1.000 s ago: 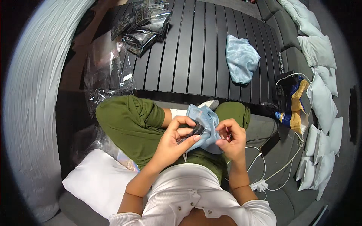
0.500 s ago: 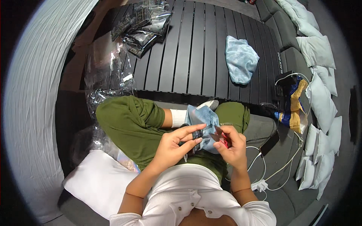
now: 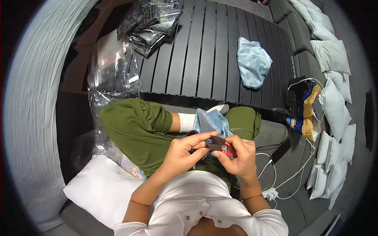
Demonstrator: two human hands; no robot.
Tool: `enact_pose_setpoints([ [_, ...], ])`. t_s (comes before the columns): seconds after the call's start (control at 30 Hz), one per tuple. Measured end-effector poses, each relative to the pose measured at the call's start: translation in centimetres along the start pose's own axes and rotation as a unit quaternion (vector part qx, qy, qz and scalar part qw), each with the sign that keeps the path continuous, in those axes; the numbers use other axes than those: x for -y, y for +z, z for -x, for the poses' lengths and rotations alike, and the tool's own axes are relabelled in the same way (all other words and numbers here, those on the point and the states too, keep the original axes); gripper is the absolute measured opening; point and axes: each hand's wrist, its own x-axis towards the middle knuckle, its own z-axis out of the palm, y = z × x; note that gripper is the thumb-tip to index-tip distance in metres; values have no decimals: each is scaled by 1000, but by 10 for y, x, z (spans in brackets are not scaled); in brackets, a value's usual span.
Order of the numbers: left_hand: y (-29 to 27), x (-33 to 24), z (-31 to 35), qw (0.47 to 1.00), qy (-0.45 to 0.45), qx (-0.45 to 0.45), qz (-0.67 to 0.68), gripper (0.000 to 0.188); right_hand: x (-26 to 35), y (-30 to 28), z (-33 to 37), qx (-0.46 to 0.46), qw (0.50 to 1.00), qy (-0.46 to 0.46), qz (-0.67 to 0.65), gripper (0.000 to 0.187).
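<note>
My right hand (image 3: 241, 158) is closed around a pair of small red-handled thread snips (image 3: 229, 152). Their two dark blades point left and stand apart at the fingertips of my left hand (image 3: 184, 152). Between thumb and fingers, my left hand pinches a dark patterned strip, mostly hidden by the fingers and blades. Whether the blades touch the strip is hard to tell. A light blue satiny cloth (image 3: 214, 121) lies in my lap just beyond both hands, next to the strip; its lower part is covered.
A black slatted table (image 3: 193, 59) stands ahead, bearing another blue cloth (image 3: 254, 63) and several dark plastic-wrapped packets (image 3: 151, 33). Clear plastic (image 3: 112, 74) drapes its left side. A white pillow (image 3: 104, 188) sits at my left; white cables and a plug block (image 3: 270, 193) lie at right.
The snips have moved left to my left fingertips, and their blades now show spread apart. My left fingers have drawn closer over the dark strip, hiding more of it.
</note>
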Motion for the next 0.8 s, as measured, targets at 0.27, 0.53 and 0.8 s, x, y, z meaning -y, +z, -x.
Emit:
enact_pose_setpoints([
  [0.27,-1,-1,-1,1000,14,5,-16,38,-2,2,-2,-3,999,-26,39,30],
  [0.53,0,-12,-1,1000,-11,23,-5,39,-10,-4,-2,-6,992,-103,77,26],
  [0.8,5,-13,-2,999,-35,8,39,37,-13,-18,-1,-38,999,-27,13,31],
])
